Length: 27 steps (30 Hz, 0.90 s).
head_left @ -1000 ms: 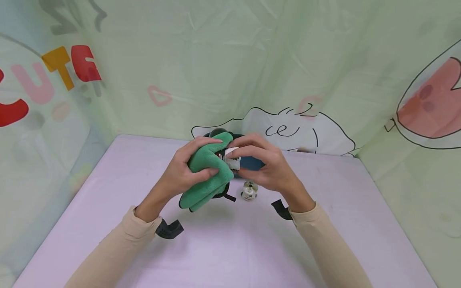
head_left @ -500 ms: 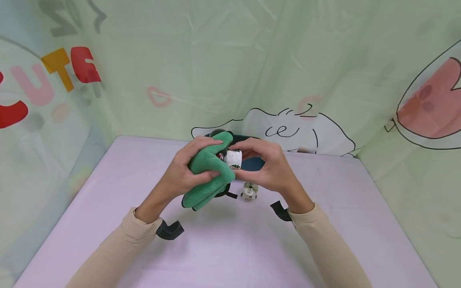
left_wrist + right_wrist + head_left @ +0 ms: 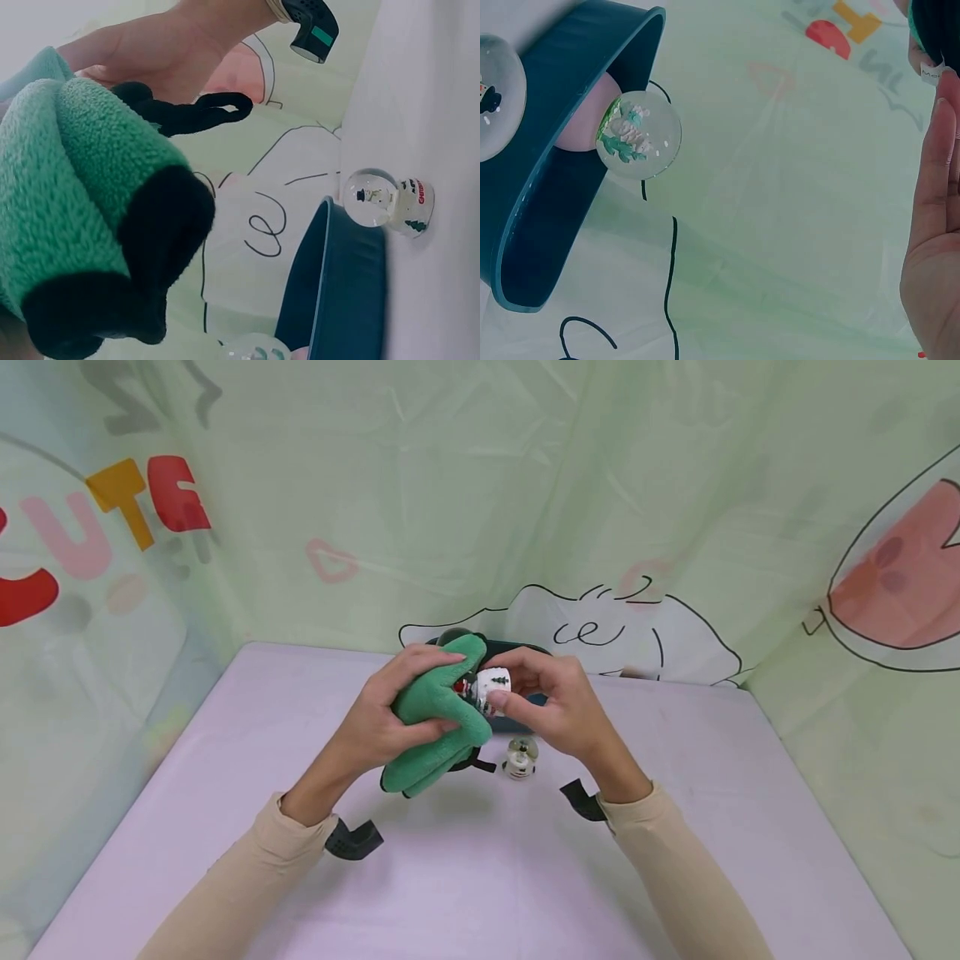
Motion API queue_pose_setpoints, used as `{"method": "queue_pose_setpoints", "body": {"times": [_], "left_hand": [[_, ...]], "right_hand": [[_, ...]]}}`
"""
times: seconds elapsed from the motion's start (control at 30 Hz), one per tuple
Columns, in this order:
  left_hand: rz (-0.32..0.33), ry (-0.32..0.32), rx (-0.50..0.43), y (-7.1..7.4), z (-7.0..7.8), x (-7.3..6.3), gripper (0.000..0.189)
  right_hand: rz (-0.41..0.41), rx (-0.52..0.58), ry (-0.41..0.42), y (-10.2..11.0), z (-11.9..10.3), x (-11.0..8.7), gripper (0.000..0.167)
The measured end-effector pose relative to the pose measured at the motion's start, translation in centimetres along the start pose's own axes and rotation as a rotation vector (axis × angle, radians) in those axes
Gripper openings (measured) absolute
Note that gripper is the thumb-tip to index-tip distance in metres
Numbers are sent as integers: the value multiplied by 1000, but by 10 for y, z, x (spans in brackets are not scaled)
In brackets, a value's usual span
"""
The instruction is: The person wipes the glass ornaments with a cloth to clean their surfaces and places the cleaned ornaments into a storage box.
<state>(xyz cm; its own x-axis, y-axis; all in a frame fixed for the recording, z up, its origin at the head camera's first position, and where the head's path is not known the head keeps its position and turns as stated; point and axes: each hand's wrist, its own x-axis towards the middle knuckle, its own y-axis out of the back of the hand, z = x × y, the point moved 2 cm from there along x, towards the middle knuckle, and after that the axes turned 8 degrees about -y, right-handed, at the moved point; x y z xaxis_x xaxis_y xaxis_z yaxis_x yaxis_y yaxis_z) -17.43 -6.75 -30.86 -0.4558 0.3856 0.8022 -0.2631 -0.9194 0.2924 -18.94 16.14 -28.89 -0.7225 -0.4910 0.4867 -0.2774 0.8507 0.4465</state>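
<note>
In the head view my left hand [image 3: 378, 714] grips a fluffy green cloth [image 3: 431, 702] with black edging and a black hanging loop [image 3: 225, 109]. Folds of the cloth wrap the glass ball of a snow globe, hiding most of it. The globe's white base [image 3: 493, 681], printed with a green tree, sticks out to the right. Thumb and fingers of my right hand [image 3: 551, 697] pinch that base. Only part of this hand shows at the right edge of the right wrist view, beside the dark cloth edge.
Just below the hands, a second snow globe [image 3: 520, 758] with a snowman stands on the pale purple table [image 3: 480, 877]. Behind the hands is a dark blue bin [image 3: 349, 285]. A snow globe with a pink base [image 3: 589, 112] sits in it, its ball above the rim.
The white base has turned in my right fingers, so its printed tree now faces up. My right thumb has moved onto the base. My left hand with the cloth stays nearly in place.
</note>
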Motion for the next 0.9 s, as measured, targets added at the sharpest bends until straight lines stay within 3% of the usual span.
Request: {"method": "queue_pose_setpoints", "body": {"times": [0.2,0.47,0.67,0.9], "left_hand": [[-1,-9,-5,1,-1,0,65],[24,-6,2,4,-3,-3,63],[53,6,-8,5,-5,-5,62],[57,20,-10,6,-6,-4,58]], "right_hand": [[-33,13,-42,0,0,1,22],[-98,24,-31,-2,0,2,31],[-87,-47,62,-3,1,2,43],[-31,-115,231,-6,1,4,42]]}}
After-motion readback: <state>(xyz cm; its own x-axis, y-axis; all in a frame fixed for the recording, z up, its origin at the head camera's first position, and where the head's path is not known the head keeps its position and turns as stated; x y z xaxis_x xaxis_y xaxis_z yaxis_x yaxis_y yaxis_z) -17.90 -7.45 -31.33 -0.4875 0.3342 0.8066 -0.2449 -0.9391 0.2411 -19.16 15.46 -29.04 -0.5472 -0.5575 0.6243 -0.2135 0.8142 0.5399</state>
